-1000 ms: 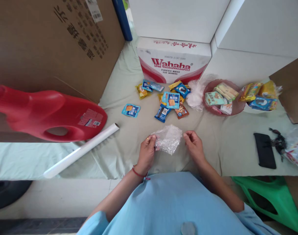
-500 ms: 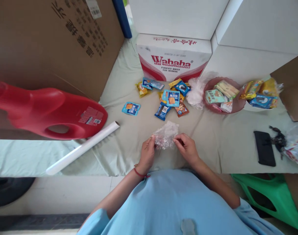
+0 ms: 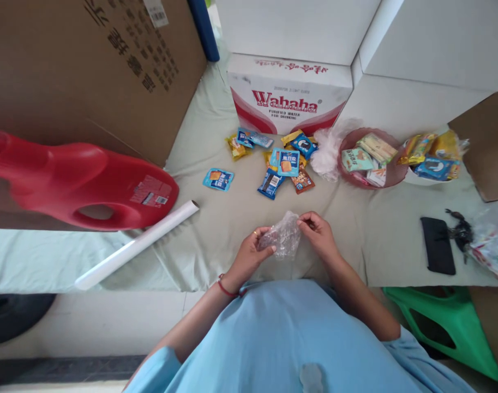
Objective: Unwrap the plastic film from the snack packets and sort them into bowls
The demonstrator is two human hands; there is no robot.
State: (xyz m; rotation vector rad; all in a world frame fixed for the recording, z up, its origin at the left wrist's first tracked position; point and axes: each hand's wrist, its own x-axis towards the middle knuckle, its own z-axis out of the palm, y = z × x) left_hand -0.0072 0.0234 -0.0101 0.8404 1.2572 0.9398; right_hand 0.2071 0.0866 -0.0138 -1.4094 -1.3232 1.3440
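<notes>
A crumpled clear plastic bag [image 3: 285, 238] is held between my two hands, above the near part of the cloth-covered table. My left hand [image 3: 255, 252] grips its left side, thumb on top and a ring on one finger. At the upper right corner, my right hand [image 3: 317, 233] pinches the bag's edge. Beyond the bag lies a pile of small snack packets [image 3: 287, 164] in blue, yellow and brown wrappers. A single blue snack packet [image 3: 218, 179] lies apart to the left of the pile.
Behind the packets stand a Wahaha water carton [image 3: 292, 98] and a bunch of thin plastic bags [image 3: 326, 153]. Right are a pink bowl [image 3: 345, 177] and a white bowl [image 3: 426, 178] of snacks, and a phone [image 3: 437, 245]. A white roll [image 3: 138, 248] and red jug [image 3: 121, 185] are left.
My left hand has turned, its thumb now lying across the bag. My right hand has risen slightly to the bag's upper corner, and the bag looks more spread out.
</notes>
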